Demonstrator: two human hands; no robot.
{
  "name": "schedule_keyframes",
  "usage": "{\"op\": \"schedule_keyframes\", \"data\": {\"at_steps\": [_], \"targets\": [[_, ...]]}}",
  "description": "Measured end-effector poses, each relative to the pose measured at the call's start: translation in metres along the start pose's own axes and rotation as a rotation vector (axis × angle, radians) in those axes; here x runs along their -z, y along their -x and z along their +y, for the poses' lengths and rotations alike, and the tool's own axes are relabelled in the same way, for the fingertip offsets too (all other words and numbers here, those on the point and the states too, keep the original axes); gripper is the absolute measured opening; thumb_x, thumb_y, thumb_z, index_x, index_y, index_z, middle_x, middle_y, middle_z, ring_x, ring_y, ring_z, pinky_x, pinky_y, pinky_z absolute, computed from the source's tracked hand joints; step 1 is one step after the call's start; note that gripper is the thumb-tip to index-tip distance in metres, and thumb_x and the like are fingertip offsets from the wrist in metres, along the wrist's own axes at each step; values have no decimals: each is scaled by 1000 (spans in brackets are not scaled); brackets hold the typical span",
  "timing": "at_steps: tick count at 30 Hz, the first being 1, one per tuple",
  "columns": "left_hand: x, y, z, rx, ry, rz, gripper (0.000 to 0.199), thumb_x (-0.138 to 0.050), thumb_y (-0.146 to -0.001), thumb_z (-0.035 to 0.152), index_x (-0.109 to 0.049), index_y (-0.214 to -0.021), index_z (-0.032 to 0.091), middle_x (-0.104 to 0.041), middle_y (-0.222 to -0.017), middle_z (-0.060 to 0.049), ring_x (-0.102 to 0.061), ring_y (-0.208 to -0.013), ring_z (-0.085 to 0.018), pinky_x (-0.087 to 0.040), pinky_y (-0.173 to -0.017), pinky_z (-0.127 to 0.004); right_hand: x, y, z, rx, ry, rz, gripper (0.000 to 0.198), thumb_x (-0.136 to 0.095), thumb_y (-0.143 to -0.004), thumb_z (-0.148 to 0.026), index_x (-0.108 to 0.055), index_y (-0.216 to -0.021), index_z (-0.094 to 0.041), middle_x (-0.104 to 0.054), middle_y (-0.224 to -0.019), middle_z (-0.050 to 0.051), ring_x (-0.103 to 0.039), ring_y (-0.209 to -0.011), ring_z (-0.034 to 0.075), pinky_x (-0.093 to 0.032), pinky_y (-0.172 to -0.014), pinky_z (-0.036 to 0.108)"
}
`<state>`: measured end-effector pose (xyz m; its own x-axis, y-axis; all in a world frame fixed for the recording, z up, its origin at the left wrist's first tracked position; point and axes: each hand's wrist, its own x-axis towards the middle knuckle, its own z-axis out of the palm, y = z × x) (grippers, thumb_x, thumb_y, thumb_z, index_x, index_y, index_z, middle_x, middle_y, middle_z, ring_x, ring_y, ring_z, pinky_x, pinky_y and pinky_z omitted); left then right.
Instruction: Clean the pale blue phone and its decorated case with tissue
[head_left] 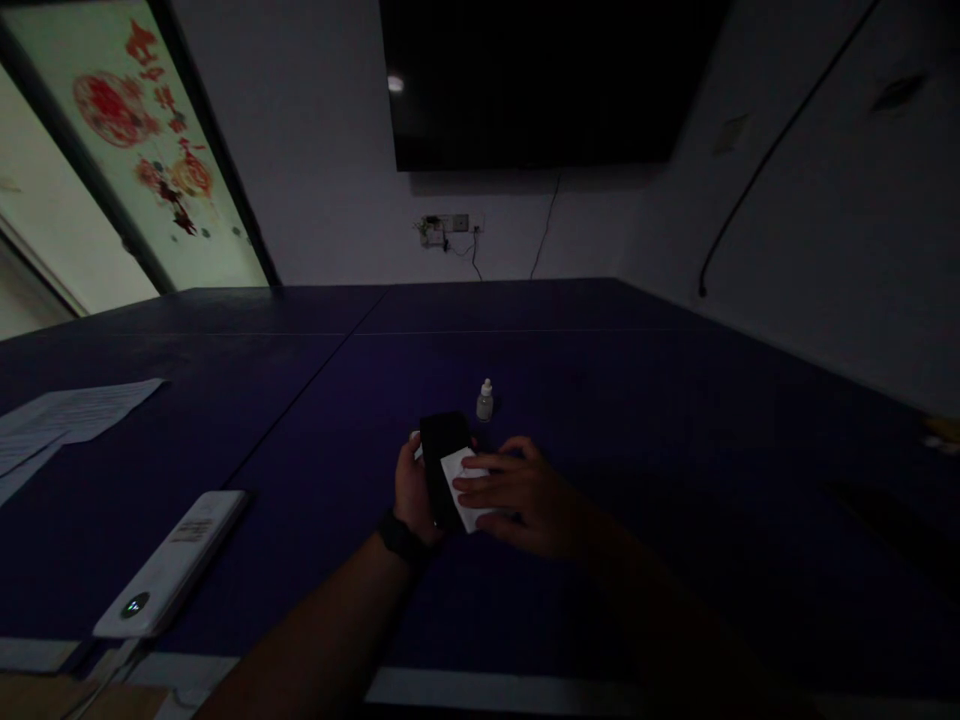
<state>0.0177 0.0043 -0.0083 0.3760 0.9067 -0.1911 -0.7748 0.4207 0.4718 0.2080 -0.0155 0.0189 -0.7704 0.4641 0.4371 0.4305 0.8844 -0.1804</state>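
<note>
My left hand (414, 492), with a dark band at the wrist, is closed around a black smartphone (444, 436), its dark face turned up. A bit of something white shows by the left thumb; I cannot make out what it is. My right hand (517, 495) presses a folded white cloth or wipe (460, 468) against the phone's lower right part, fingers laid over it. Just beyond the phone, a small clear bottle (485, 404) with a white dropper-like tip stands upright on the dark blue table (600, 420).
A white power bank (176, 560) with a lit round display and a cable lies at the left. Printed papers (75, 420) are farther left. Behind the table, a large screen (555, 80) hangs above wall sockets (450, 225) with wires.
</note>
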Motion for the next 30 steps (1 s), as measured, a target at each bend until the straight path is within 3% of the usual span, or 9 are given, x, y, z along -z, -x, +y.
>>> {"op": "schedule_keyframes", "data": {"at_steps": [5,8,11,14,19,22,24,27,30], "targets": [[-2,0,2,-7,41,-25,57,-44,-93,55,-73,-104,7,-75,-87,-15,-70,-74,-25,-54,-79,-39,2,5,9,-17,28,114,23,-55,-98,-30,-73,-112,-26,-76,-120,4,-62,-126,25,-31,-99,46],[-3,1,5,-51,78,-17,51,-46,-93,51,-73,-106,10,-76,-91,-13,-71,-79,-26,-54,-79,-39,-2,3,1,42,-14,33,23,-57,-96,-34,-73,-111,-27,-75,-123,3,-62,-127,24,-33,-99,44],[-2,1,8,-44,85,2,51,-44,-93,52,-72,-104,11,-75,-88,-13,-71,-77,-25,-55,-76,-39,-7,-3,-12,78,-43,-46,36,-56,-97,-42,-66,-127,-25,-68,-135,5,-53,-136,23,-31,-104,44],[-2,2,9,1,60,5,60,-40,-93,58,-73,-97,8,-75,-84,-15,-70,-72,-23,-54,-71,-34,-8,-5,-16,32,-14,-37,47,-54,-99,-46,-57,-139,-21,-61,-144,10,-47,-142,24,-27,-109,47],[-6,3,7,-43,49,-20,61,-37,-95,56,-73,-96,7,-74,-85,-15,-69,-70,-23,-54,-69,-34,-2,-2,-8,-2,1,3,30,-53,-100,-40,-69,-121,-26,-72,-128,5,-59,-131,25,-27,-106,49],[-5,2,6,-23,82,-4,59,-39,-94,55,-73,-99,7,-74,-84,-15,-70,-75,-24,-54,-73,-35,-4,-5,-13,48,-9,-50,46,-53,-99,-51,-60,-136,-24,-64,-140,8,-51,-138,25,-28,-107,48],[-3,2,5,-3,98,-8,58,-42,-93,56,-72,-100,8,-74,-85,-14,-70,-78,-24,-53,-76,-35,-6,-7,-17,7,23,-47,52,-51,-100,-53,-54,-142,-22,-58,-146,10,-47,-142,25,-27,-108,49],[-2,2,3,4,80,-31,59,-44,-92,58,-72,-100,7,-74,-87,-15,-69,-75,-24,-53,-75,-34,-5,-7,-18,-52,38,16,36,-51,-101,-46,-66,-127,-25,-68,-135,6,-56,-133,25,-26,-107,50],[-3,3,3,10,63,-47,58,-45,-91,59,-72,-100,8,-74,-87,-15,-70,-75,-24,-53,-73,-34,-4,-7,-18,31,-11,-7,34,-55,-98,-47,-69,-120,-26,-72,-130,3,-59,-130,24,-27,-106,48]]}}
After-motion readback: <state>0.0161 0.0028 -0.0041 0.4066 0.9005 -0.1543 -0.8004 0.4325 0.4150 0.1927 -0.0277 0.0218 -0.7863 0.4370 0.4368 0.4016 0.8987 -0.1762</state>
